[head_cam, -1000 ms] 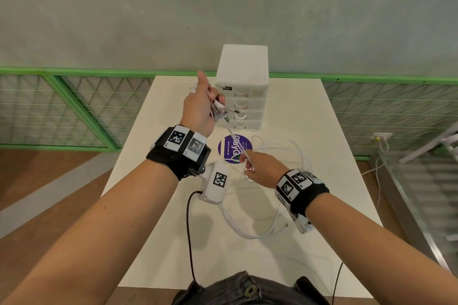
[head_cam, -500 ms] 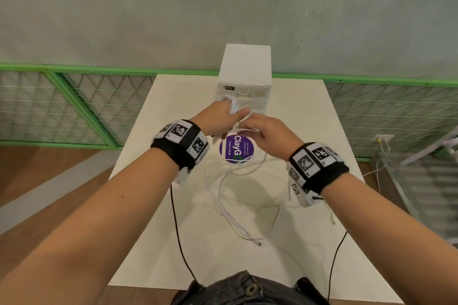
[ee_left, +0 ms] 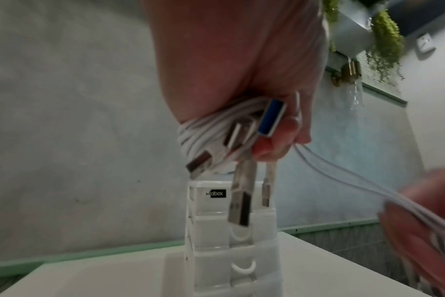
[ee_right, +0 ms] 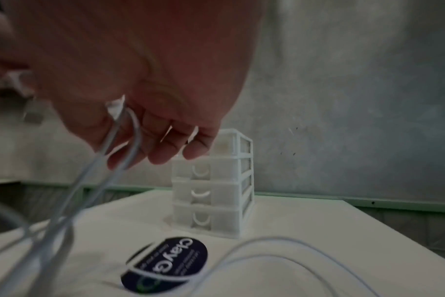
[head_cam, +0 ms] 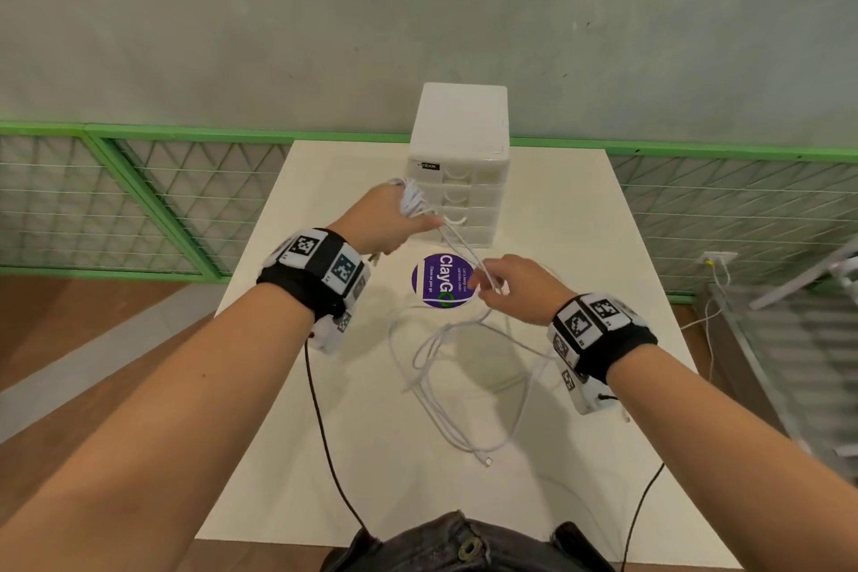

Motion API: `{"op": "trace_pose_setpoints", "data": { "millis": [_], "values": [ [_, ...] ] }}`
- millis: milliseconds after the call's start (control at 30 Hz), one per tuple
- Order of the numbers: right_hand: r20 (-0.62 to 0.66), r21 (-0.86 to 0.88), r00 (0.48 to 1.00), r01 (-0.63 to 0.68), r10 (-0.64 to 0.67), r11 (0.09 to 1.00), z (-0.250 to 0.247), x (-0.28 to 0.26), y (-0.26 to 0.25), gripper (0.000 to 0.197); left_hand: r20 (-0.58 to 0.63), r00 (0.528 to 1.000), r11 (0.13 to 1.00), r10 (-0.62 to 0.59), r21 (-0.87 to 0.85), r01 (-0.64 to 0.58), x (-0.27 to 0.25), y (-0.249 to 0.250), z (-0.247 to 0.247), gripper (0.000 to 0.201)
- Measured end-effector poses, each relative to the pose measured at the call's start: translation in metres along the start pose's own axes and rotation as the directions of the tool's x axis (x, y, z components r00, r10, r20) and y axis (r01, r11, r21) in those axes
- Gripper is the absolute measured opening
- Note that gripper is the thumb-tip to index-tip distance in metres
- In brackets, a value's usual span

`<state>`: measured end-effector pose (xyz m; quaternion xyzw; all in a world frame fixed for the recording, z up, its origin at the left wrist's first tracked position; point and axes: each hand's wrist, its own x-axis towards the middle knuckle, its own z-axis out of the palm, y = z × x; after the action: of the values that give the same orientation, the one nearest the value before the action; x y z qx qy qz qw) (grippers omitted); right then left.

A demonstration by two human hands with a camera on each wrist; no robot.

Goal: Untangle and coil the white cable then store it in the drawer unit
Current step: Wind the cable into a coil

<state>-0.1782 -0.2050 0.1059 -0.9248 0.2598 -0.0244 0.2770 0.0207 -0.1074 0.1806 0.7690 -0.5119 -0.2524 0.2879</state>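
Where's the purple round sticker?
In the head view the purple sticker lies flat on the table, just in front of the drawer unit, between both hands.

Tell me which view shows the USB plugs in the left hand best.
Left wrist: the USB plugs hang close up below the left hand, which grips the coiled cable. Head view hides them behind the hand; right wrist shows only a blur at the edge.

Obstacles, table [head_cam: 580, 218]: drawer unit [head_cam: 459, 125] upright at far centre edge, drawers closed; white cable [head_cam: 457, 404] in loose loops across the middle, strands raised between left hand [head_cam: 385, 223] and right hand [head_cam: 515, 288] (blocking the drawer fronts). Free room: bare tabletop either side of the unit and along the near left edge.
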Motion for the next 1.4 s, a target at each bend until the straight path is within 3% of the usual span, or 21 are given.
{"op": "trace_pose_setpoints", "data": {
  "millis": [67, 200, 300, 400, 500, 567, 633, 733, 833, 933, 1133, 1300, 1400],
  "values": [
    [-0.04, -0.054, 0.997, -0.068, 0.066, 0.996, 0.005, -0.004, 0.009, 0.018, -0.033, 0.999, 0.999, -0.021, 0.034, 0.022, 0.0, -0.002, -0.008, 0.041],
    [-0.06, -0.048, 0.975, -0.217, 0.214, 0.975, -0.003, 0.001, 0.013, 0.052, -0.013, 0.999, 0.999, -0.033, 0.003, 0.033, -0.002, 0.0, -0.01, 0.038],
    [-0.162, 0.148, 0.981, -0.079, 0.103, 0.986, -0.014, 0.006, -0.01, 0.077, 0.042, 0.999, 0.999, -0.016, -0.039, 0.018, -0.006, 0.007, -0.004, 0.035],
    [-0.112, 0.214, 0.994, 0.012, 0.013, 0.977, -0.013, 0.014, -0.036, 0.063, 0.048, 0.999, 0.995, 0.017, -0.1, -0.012, -0.008, 0.016, 0.002, 0.037],
    [-0.046, 0.296, 0.997, -0.047, 0.063, 0.954, -0.003, 0.012, -0.038, 0.035, 0.012, 1.0, 0.987, 0.022, -0.157, -0.019, -0.008, 0.02, -0.004, 0.031],
    [-0.075, 0.35, 0.994, -0.05, 0.081, 0.935, 0.0, 0.005, -0.03, 0.023, -0.009, 1.0, 0.986, 0.005, -0.167, -0.007, -0.007, 0.017, -0.012, 0.032],
    [-0.158, 0.394, 0.983, -0.025, 0.094, 0.919, -0.003, -0.001, -0.024, 0.021, 0.008, 1.0, 0.994, -0.014, -0.109, 0.014, -0.01, 0.012, -0.018, 0.037],
    [-0.381, 0.401, 0.92, 0.072, 0.094, 0.913, -0.018, -0.001, -0.019, 0.018, 0.174, 0.984, 0.999, -0.039, 0.033, 0.034, -0.019, 0.002, -0.015, 0.041],
    [-0.51, 0.342, 0.859, 0.157, 0.042, 0.927, -0.033, 0.008, -0.019, 0.013, 0.347, 0.937, 0.993, -0.027, -0.101, 0.066, -0.028, -0.006, -0.001, 0.033],
    [-0.512, 0.261, 0.859, 0.135, 0.018, 0.956, -0.033, 0.022, -0.017, 0.019, 0.333, 0.942, 0.938, 0.043, -0.337, 0.077, -0.034, -0.002, 0.01, 0.038],
    [-0.298, 0.179, 0.953, 0.009, 0.046, 0.984, -0.009, 0.023, -0.023, 0.024, 0.152, 0.982, 0.693, 0.108, -0.72, 0.035, -0.033, 0.021, 0.008, 0.038],
    [-0.249, 0.206, 0.965, -0.036, 0.088, 0.978, 0.001, 0.026, -0.045, 0.026, 0.196, 0.97, 0.555, 0.147, -0.828, 0.083, -0.035, 0.04, 0.009, 0.035],
    [-0.131, 0.218, 0.987, -0.062, 0.092, 0.974, 0.009, 0.025, -0.05, 0.028, 0.19, 0.963, 0.478, 0.193, -0.875, 0.077, -0.034, 0.049, 0.006, 0.036]
  ]
}}
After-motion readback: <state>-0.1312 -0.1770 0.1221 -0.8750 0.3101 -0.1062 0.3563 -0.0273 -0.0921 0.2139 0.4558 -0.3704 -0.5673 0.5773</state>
